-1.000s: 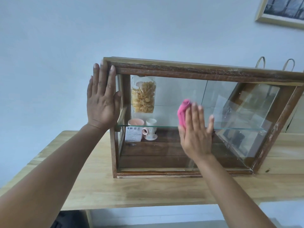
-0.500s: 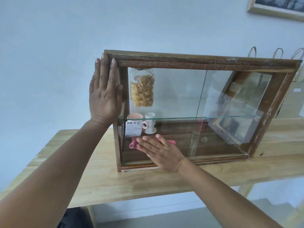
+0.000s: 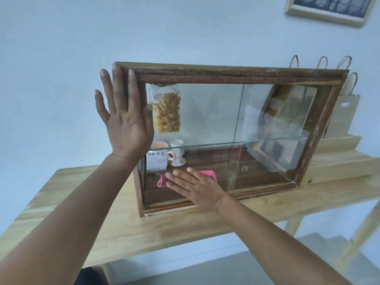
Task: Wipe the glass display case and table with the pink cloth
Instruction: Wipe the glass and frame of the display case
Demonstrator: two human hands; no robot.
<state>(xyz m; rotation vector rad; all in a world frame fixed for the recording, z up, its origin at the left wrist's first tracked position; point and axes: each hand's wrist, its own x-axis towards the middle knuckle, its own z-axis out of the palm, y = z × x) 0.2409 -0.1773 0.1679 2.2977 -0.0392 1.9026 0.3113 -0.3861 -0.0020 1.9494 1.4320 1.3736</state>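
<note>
Case point(image 3: 226, 72) on table point(image 3: 102, 223). Left hand point(image 3: 125, 118): flat, fingers straight, against the frame's left post. Right hand point(image 3: 195, 188): flat, pressing cloth point(image 3: 207, 173) to lower glass.

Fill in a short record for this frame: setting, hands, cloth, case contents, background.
setting: glass display case standing on wooden table
hands: left hand flat against the case's upper left frame; right hand flat over pink cloth
cloth: pressed on lower front glass, left side
contents: snack bag, two cups, printed card
background: paper bags, framed picture
</note>
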